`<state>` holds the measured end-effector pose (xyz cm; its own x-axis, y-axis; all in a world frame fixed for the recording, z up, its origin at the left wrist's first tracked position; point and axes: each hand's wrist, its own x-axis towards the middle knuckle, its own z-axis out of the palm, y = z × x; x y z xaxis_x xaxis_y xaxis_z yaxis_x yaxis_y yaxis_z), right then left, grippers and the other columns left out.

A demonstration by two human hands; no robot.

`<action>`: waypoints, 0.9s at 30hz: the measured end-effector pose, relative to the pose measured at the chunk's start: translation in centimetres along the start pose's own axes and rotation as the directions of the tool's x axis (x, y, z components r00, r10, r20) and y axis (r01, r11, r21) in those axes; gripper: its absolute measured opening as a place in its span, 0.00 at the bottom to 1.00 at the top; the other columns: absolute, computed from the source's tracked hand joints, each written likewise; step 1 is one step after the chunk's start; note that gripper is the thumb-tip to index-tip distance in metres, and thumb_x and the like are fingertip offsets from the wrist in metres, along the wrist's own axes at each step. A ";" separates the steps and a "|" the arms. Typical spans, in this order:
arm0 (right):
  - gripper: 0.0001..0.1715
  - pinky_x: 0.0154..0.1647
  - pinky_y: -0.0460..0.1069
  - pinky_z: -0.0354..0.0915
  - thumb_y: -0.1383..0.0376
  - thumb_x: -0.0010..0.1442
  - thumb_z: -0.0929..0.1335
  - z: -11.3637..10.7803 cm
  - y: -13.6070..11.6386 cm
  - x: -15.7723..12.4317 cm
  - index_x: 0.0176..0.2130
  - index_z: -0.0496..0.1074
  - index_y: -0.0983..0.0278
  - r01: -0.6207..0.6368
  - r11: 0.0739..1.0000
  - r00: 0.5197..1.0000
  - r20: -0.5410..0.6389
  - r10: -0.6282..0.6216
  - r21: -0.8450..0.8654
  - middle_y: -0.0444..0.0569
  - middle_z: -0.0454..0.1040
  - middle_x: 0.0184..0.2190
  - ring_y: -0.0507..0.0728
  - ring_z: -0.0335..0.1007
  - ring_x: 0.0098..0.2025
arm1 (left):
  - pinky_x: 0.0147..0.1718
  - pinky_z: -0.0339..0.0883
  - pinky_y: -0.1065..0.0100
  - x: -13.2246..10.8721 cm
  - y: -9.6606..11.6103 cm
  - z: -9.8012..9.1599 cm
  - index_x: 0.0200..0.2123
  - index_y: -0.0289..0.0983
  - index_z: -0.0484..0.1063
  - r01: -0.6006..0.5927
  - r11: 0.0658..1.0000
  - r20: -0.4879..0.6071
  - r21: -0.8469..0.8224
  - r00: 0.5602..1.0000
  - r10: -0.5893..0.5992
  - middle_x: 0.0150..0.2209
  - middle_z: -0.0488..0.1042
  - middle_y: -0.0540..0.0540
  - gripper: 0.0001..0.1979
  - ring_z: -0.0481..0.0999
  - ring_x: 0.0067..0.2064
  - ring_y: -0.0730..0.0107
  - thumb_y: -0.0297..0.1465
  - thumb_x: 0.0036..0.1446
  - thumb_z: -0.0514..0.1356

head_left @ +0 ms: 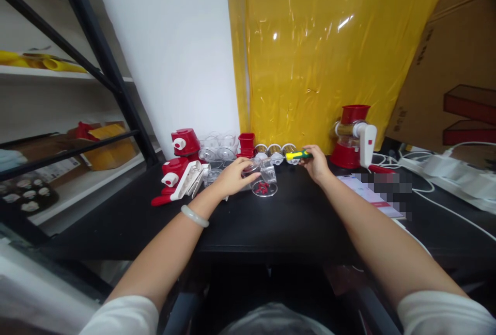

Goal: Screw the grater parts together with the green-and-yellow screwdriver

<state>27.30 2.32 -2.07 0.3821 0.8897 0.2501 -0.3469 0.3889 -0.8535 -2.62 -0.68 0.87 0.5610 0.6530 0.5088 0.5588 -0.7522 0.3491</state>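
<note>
Nearest the camera, two bare forearms reach out from white sleeves across a black table (294, 221), the left wrist wearing a pale bracelet (194, 216). The left hand (232, 177) curls its fingers over the top of a clear cup (265, 180), which stands on the table near its far middle with small red bits inside. The right hand (318, 164) is closed around the handle of a green and yellow screwdriver (298, 155), held just right of the cup and pointing left, its tip probably just above the rim, though the view is too small to be sure.

The work in hand looks like steadying the cup while the tool is brought to it. Any further move calls for a firm left grip and a careful line-up of the tip.

A printed paper (368, 193) lies to the right, with white cables (445, 190) beyond it. Left of the cup lie red and white parts (180, 177). Behind the cup stands a row of metal drums (275, 152), and to their right a red machine (351, 136). Farther back hang a yellow sheet (329, 41) and a white wall, with a shelf rack (104, 66) at left and cardboard boxes (457, 66) at right
</note>
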 end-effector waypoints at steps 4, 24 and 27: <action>0.17 0.15 0.44 0.60 0.51 0.54 0.71 -0.1 0.2 0.1 0.29 0.64 0.59 0.075 0.980 0.996 -0.035 -0.083 -0.185 0.37 0.65 0.17 0.50 0.61 0.16 | 0.56 0.70 0.53 0.0 -0.1 0.0 0.50 0.39 0.75 0.001 1.000 -0.001 -0.013 1.000 -0.001 0.51 0.73 0.41 0.20 0.76 0.52 0.58 0.46 0.63 0.60; 0.18 0.17 0.46 0.61 0.50 0.52 0.71 0.2 -0.5 -0.4 0.29 0.65 0.60 0.065 0.991 0.998 0.008 -0.065 -0.119 0.39 0.66 0.19 0.50 0.62 0.16 | 0.56 0.70 0.53 0.0 -0.1 0.0 0.51 0.39 0.74 0.013 1.000 0.001 -0.002 1.000 -0.013 0.52 0.73 0.41 0.21 0.76 0.52 0.57 0.47 0.63 0.60; 0.23 0.16 0.46 0.59 0.44 0.56 0.68 0.0 -0.3 -0.2 0.27 0.65 0.59 0.119 0.970 0.993 0.006 -0.121 -0.214 0.38 0.60 0.13 0.51 0.57 0.14 | 0.56 0.70 0.53 0.0 -0.1 0.0 0.51 0.39 0.75 -0.003 1.000 0.003 -0.006 1.000 0.003 0.52 0.73 0.41 0.21 0.76 0.53 0.57 0.47 0.64 0.60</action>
<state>27.29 2.05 -1.88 0.4161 0.8376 0.3539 -0.1074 0.4317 -0.8956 -2.68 -0.65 0.86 0.5644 0.6509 0.5077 0.5535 -0.7547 0.3523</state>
